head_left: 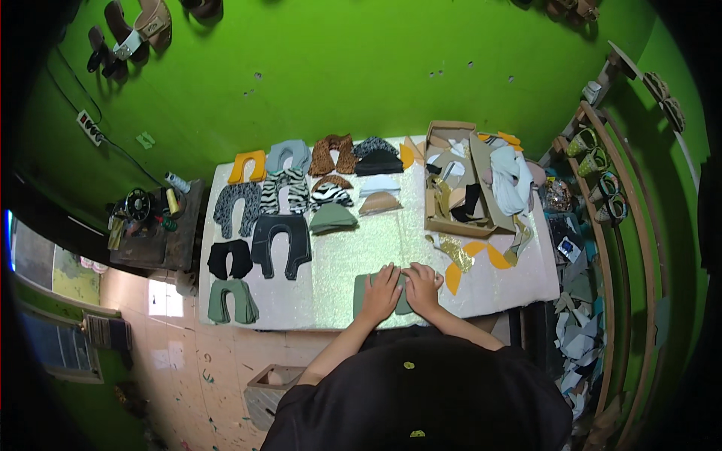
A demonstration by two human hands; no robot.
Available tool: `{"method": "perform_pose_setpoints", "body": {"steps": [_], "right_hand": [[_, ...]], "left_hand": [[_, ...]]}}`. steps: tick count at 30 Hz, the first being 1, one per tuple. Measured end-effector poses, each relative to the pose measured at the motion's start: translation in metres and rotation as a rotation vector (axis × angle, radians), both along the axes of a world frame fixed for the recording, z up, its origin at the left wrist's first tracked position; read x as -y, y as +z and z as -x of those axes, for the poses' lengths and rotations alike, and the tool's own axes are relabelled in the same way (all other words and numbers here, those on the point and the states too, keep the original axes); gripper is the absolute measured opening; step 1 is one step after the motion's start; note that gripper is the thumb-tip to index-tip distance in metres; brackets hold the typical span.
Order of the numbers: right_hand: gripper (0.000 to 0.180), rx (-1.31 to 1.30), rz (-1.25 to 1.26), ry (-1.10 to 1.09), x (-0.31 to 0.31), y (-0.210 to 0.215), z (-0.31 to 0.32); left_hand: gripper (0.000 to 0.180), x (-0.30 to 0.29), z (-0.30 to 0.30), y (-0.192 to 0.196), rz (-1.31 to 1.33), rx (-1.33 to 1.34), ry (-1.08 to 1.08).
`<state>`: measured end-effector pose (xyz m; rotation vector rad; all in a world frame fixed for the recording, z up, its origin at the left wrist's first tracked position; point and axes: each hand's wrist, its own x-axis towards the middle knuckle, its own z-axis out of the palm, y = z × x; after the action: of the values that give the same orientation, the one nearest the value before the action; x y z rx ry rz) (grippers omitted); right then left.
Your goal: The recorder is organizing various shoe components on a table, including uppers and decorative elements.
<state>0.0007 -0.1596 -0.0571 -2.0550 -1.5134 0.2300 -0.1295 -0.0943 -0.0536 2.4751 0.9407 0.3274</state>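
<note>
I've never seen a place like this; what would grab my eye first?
Probably the bright green wall behind the white-covered table. Next, perhaps, the U-shaped pieces on the table's left, some animal-patterned, and the open cardboard box of scraps toward its right. At the near edge, the person's left hand and right hand lie over a green piece.

This is a small footwear workshop. Ahead and left of the person's fingers [388,275] lie stacks of U-shaped cut pieces [265,244] — plain, zebra-striped, leopard-spotted. Ahead and right is an open brown cardboard box [455,228] of mixed offcuts [471,199]. Far left of the fingers, a dark work stand [177,255] bears a black wheel [138,204] and a yellow thread spool [172,200]; far right, a brown wooden rack [594,118] holds yellow-green patterned sandals [594,161].
</note>
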Motion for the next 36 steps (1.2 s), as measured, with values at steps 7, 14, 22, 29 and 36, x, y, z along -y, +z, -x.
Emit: {"method": "perform_pose_setpoints", "body": {"steps": [7,14,22,29,36], "right_hand": [[0.016,0.069,-0.469,-0.176,-0.05,0.067,-0.092],[0.017,0.313,-0.065,-0.057,-0.139,0.085,-0.211],[0.022,0.667,0.516,0.113,-0.175,0.035,-0.278],[0.024,0.857,0.508,0.138,-0.18,0.007,-0.291],[0.026,1.075,0.594,0.084,-0.187,-0.014,-0.296]], "left_hand": [[0.055,-0.024,-0.041,0.005,-0.022,0.014,-0.027],[0.061,-0.029,-0.063,-0.009,0.002,-0.048,0.084],[0.055,-0.053,-0.103,0.042,-0.057,0.1,0.039],[0.054,-0.065,-0.128,0.06,-0.083,0.025,-0.124],[0.055,-0.065,-0.127,0.054,-0.015,0.0,-0.131]]}}
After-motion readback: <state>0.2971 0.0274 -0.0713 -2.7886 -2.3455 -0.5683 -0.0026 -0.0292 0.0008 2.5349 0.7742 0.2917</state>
